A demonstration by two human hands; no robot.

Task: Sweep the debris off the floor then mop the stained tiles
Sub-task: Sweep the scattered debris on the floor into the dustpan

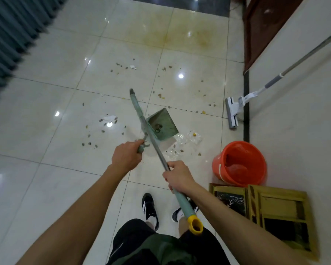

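My left hand (127, 157) grips the end of a green dustpan handle (139, 113) by its clip. The green dustpan (161, 124) hangs just over the tiles with a few bits inside. My right hand (180, 176) grips the broom pole (185, 205), grey with a green grip and a yellow cap; the pole crosses under the pan and its head is hidden. Brown crumbs (161, 95), paper scraps (107, 118) and clear plastic wrap (188, 139) lie scattered on the floor. A yellow-brown stain (180, 33) spreads over the far tiles.
A white flat mop (232, 111) leans on the right wall. An orange bucket (239, 163) stands beside it, with gold picture frames (275, 213) near my feet. A grey curtain (11, 35) hangs at left, and a dark wooden door (260, 25) is at far right.
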